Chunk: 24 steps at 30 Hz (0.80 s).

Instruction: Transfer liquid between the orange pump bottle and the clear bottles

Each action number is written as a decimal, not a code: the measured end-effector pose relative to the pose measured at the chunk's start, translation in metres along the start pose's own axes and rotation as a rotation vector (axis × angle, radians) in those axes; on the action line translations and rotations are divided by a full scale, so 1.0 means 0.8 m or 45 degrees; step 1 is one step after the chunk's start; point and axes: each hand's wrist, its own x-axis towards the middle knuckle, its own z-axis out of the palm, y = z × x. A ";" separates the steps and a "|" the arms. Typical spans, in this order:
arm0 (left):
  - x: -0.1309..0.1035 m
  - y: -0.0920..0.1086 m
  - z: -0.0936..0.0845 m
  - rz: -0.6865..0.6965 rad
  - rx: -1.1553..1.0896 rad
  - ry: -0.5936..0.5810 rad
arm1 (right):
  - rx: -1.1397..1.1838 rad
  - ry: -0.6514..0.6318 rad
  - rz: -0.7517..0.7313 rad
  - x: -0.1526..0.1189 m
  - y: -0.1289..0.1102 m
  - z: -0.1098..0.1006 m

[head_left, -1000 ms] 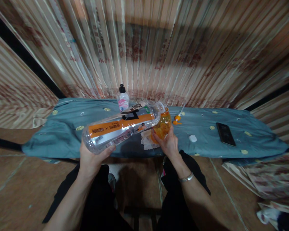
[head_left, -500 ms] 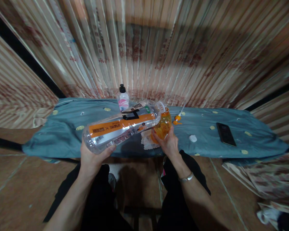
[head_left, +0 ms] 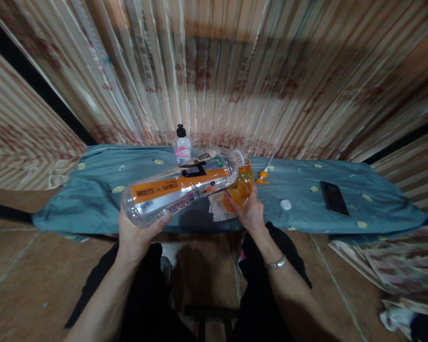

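A striped curtain [head_left: 214, 71] hangs along the rear edge of the desk [head_left: 92, 190], whose blue-green cloth spreads out to both side ends. The large clear bottle [head_left: 178, 187] lies aslant above the middle, base toward the front edge and neck toward the rear, well apart from the left end. The left hand [head_left: 137, 237], at the front edge, grasps its base. The right hand [head_left: 251, 211] wraps round the orange bottle [head_left: 243, 185] near the front edge, its top at the clear bottle's mouth; whether it rests on the desk, I cannot tell. A dark phone [head_left: 334, 198] lies toward the right end, with cloth between. A small black-capped bottle [head_left: 182, 148] stands by the rear edge, just behind the large one. Crumpled paper [head_left: 221, 209] lies near the front edge, beside the orange bottle. The orange pump [head_left: 263, 175] points its tube at the rear edge. A white disc [head_left: 286, 204] sits nearer the front edge.
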 end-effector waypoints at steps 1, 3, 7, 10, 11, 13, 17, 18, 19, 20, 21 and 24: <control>0.000 0.001 0.000 0.003 0.001 0.006 | 0.001 0.004 -0.001 0.000 0.000 0.000; 0.000 0.003 0.000 0.011 0.009 0.015 | 0.001 0.011 -0.003 0.000 -0.001 0.000; 0.000 0.005 0.000 0.000 0.007 0.017 | 0.002 0.008 0.016 0.000 -0.003 -0.001; 0.001 0.003 0.001 -0.012 0.010 0.048 | -0.009 -0.007 0.040 0.000 -0.004 -0.002; 0.001 0.003 0.001 -0.013 0.017 0.062 | -0.014 -0.010 0.043 0.000 -0.004 -0.002; 0.002 0.003 0.002 -0.011 0.027 0.083 | -0.020 -0.013 0.046 0.000 -0.004 -0.003; 0.003 0.006 0.003 -0.009 0.056 0.098 | -0.017 -0.010 0.046 0.000 -0.005 -0.003; 0.002 0.007 0.003 -0.010 0.064 0.104 | -0.015 -0.009 0.046 0.000 -0.005 -0.003; 0.002 0.008 0.003 -0.012 0.071 0.105 | -0.013 -0.010 0.048 0.000 -0.005 -0.003; 0.002 0.009 0.003 -0.011 0.074 0.102 | -0.013 -0.012 0.052 0.000 -0.005 -0.003; 0.001 0.010 0.003 -0.012 0.077 0.091 | -0.011 -0.016 0.056 0.000 -0.005 -0.003; 0.000 0.012 0.003 0.002 0.089 0.074 | 0.000 -0.026 0.067 -0.001 -0.005 -0.004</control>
